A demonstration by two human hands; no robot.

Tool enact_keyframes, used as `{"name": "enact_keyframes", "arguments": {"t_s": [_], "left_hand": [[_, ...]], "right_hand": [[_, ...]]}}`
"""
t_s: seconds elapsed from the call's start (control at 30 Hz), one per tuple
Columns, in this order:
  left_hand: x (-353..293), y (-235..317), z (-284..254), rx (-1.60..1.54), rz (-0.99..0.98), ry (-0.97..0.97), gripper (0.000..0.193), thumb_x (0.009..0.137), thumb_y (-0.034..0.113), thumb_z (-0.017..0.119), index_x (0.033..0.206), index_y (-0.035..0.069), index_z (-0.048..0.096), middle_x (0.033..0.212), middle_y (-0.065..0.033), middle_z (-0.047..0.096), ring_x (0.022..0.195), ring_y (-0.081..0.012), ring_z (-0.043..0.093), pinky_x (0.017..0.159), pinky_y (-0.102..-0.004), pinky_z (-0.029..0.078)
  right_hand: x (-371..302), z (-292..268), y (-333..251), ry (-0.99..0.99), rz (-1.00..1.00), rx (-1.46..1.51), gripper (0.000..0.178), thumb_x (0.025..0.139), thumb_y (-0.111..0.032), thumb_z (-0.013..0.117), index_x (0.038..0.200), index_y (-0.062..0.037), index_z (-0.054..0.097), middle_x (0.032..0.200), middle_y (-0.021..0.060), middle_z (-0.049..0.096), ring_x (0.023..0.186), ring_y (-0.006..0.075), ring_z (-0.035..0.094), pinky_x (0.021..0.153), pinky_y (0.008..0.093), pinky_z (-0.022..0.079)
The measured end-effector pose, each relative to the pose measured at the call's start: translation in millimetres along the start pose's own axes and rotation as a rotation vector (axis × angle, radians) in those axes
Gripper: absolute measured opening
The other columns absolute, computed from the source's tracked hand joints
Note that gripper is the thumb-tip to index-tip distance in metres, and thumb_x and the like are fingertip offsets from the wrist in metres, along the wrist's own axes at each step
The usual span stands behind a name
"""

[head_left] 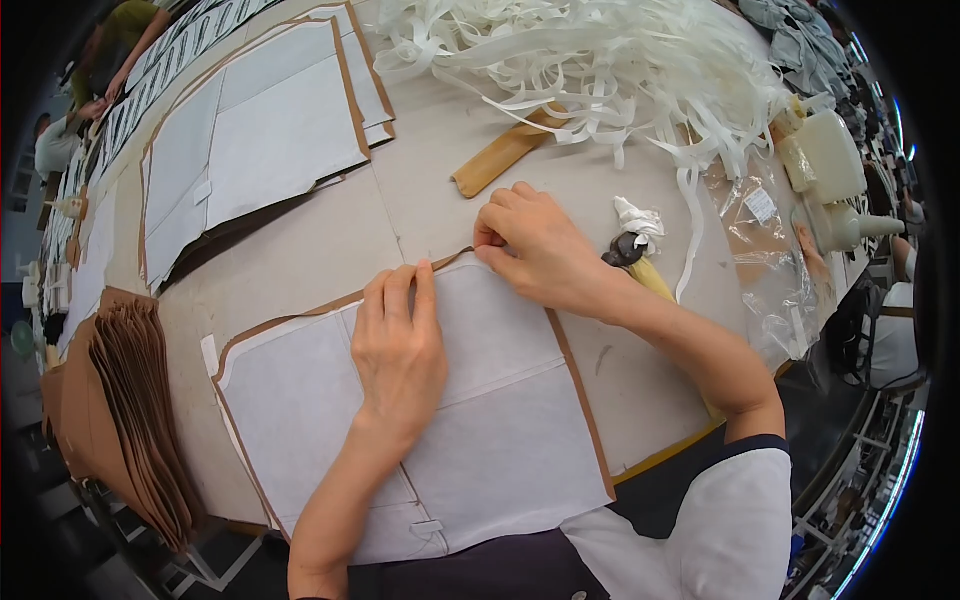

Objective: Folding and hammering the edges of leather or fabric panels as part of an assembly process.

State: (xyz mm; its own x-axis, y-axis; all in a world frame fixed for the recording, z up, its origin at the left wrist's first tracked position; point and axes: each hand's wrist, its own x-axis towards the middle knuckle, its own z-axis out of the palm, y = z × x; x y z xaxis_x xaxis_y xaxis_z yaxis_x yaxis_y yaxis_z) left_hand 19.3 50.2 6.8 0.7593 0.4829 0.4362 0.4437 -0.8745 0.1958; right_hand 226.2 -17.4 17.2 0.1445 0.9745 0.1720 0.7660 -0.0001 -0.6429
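Your panel (490,415) lies flat on the pale table (640,385), right in front of you, its lower edge close to your body. It is white on the side facing up and roughly square, with brown edging (455,259) along its top, left and right sides. One seam runs down it and another crosses the right part; a small pale tab (426,528) sits near the bottom. Along the top, the edging rises a little from the white.

Your right hand (533,245) pinches the edging at the top, thumb against fingertips. Your left hand (397,340) rests on the panel, fingers stretched to the top edge just beside the right; you cannot tell whether it grips anything, as the thumb is hidden.

At the upper left lie at least two similar panels (280,130), overlapping. One stack of brown pieces (130,405) is at the left, too tightly layered to count. Beyond your hands are one heap of white strips (590,60) and one tan stick (505,152). To your right are one yellow handle (652,278), partly behind your forearm, two white bottles, and clear plastic bags (775,285). One white label (761,207) shows there, its print too small to read.
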Motion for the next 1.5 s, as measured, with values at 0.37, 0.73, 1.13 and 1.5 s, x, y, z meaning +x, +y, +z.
{"name": "enact_keyframes", "arguments": {"t_s": [0.37, 0.73, 1.13, 1.5], "left_hand": [[18, 0, 1, -0.257, -0.011, -0.081, 0.046, 0.082, -0.011, 0.065, 0.127, -0.004, 0.069, 0.118, -0.0145, 0.066, 0.107, -0.0333, 0.063, 0.088, -0.0428, 0.055], [44, -14, 13, -0.535, -0.046, -0.19, 0.033, 0.089, -0.002, 0.072, 0.122, 0.003, 0.071, 0.114, -0.0118, 0.064, 0.109, -0.0302, 0.063, 0.093, -0.0411, 0.053], [64, -25, 5, -0.635, 0.097, -0.383, 0.028, 0.09, -0.003, 0.071, 0.116, 0.006, 0.077, 0.115, -0.0114, 0.062, 0.108, -0.0268, 0.064, 0.089, -0.037, 0.055], [58, -26, 12, -0.455, 0.358, -0.202, 0.036, 0.085, -0.008, 0.073, 0.115, 0.011, 0.079, 0.115, -0.0084, 0.066, 0.097, -0.0248, 0.064, 0.08, -0.0379, 0.056]], "right_hand": [[-34, 1, -12, 0.108, 0.244, 0.107, 0.009, 0.092, -0.002, 0.07, 0.1, 0.0009, 0.067, 0.092, 0.0118, 0.065, 0.086, 0.0263, 0.063, 0.078, 0.0397, 0.052], [-37, 26, -10, 0.326, 0.11, -0.032, 0.011, 0.085, -0.001, 0.069, 0.094, -0.0068, 0.07, 0.095, 0.0058, 0.065, 0.096, 0.0257, 0.058, 0.083, 0.0404, 0.039], [-49, 25, -5, 0.35, 0.108, 0.044, 0.016, 0.085, 0.002, 0.068, 0.099, -0.004, 0.073, 0.099, 0.0072, 0.064, 0.097, 0.0285, 0.056, 0.087, 0.0418, 0.042], [-60, 20, 3, 0.361, -0.173, -0.235, 0.018, 0.085, 0.003, 0.07, 0.101, -0.0041, 0.073, 0.101, 0.0081, 0.065, 0.1, 0.0296, 0.057, 0.088, 0.0425, 0.045]]}}
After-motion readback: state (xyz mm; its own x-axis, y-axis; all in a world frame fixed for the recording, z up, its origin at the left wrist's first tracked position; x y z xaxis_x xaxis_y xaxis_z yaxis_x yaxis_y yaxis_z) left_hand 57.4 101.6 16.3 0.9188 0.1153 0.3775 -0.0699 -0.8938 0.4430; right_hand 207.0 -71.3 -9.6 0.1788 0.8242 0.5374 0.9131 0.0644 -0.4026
